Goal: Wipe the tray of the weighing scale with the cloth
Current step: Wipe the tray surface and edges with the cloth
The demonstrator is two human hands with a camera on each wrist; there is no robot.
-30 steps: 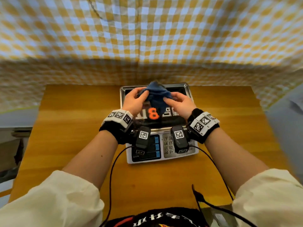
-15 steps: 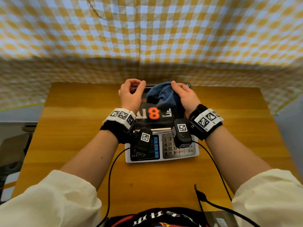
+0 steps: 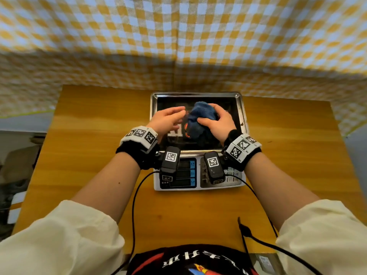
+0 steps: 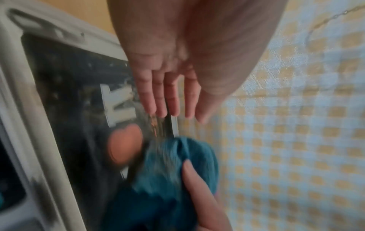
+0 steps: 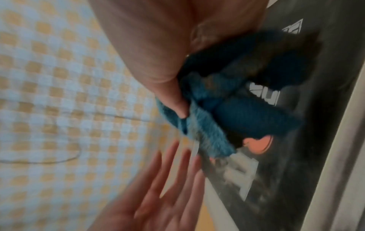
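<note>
The weighing scale stands mid-table, its steel tray [image 3: 154, 104] shiny and mirroring my shirt print. A bunched blue cloth [image 3: 200, 118] lies over the tray's middle, gripped by my right hand [image 3: 216, 121] with fingers and thumb curled round it. The right wrist view shows that thumb pressed into the cloth [image 5: 213, 112] above the tray [image 5: 326, 109]. My left hand [image 3: 168, 120] hovers just left of the cloth with fingers straight, holding nothing; the left wrist view shows the fingers [image 4: 158, 93] spread over the tray [image 4: 59, 81], beside the cloth [image 4: 177, 171].
The scale's keypad and display panel [image 3: 188, 173] face me, partly hidden by the wrist cameras. The wooden table [image 3: 89, 155] extends on both sides. A yellow-and-white checked curtain [image 3: 178, 36] hangs behind the table. Cables [image 3: 135, 205] run from my wrists toward my body.
My left hand has let go of the cloth and opened beside it. My right hand now holds the bunched cloth alone and has brought it down toward the middle of the tray.
</note>
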